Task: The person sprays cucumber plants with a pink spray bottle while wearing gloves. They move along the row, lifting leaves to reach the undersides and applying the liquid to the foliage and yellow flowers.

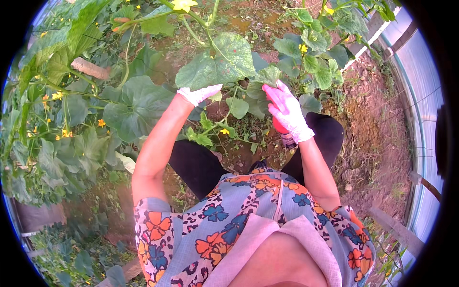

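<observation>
My left hand (201, 94), in a thin whitish glove, is at the lower edge of a large speckled leaf (224, 64) on a climbing vine; its fingertips are partly hidden by the leaf. To the right, my gloved right hand (285, 107) has a red spray container (281, 129) with a printed lower part held under the palm. Its fingers point up toward a smaller leaf (267, 76) and seem to touch it. Between the hands hang small leaves (237, 107) and a yellow flower (225, 131).
Dense vines with yellow flowers (67, 133) fill the left. A wrapped pole (90, 69) stands out among them. At the right, bare soil (373, 143) runs along a plastic sheet wall (428, 122). A stem (206, 28) crosses above the hands.
</observation>
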Demonstrator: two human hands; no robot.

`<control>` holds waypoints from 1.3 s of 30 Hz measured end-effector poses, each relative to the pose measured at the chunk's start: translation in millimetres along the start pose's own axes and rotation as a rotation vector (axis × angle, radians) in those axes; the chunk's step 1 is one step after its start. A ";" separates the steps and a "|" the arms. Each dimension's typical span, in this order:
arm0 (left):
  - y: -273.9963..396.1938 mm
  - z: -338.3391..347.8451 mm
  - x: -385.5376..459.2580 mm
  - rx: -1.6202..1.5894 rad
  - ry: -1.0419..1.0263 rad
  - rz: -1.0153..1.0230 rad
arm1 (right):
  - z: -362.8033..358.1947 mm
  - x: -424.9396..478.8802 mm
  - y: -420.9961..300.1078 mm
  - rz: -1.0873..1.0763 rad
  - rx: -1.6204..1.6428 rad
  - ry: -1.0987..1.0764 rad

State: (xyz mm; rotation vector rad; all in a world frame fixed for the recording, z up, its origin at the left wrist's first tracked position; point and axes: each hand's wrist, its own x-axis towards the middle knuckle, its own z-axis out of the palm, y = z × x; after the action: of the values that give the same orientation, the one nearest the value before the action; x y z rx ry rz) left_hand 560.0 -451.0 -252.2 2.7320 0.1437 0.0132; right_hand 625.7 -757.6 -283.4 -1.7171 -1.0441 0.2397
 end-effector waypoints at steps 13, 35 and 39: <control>25.6 10.9 -35.5 0.453 0.209 -0.287 | -9.3 -0.5 3.8 -0.004 0.013 0.030; 77.5 65.3 -32.5 -0.350 0.240 -0.425 | 37.3 -30.9 7.6 0.176 0.141 0.061; 57.1 83.7 -52.3 0.179 0.327 -0.380 | 62.5 -46.6 -30.6 -0.103 -0.505 0.073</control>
State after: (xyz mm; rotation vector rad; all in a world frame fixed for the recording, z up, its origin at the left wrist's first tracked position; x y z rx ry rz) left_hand 516.1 -541.4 -305.9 2.8104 0.7872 0.3553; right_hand 543.8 -748.0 -298.4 -2.0912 -1.2030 -0.1680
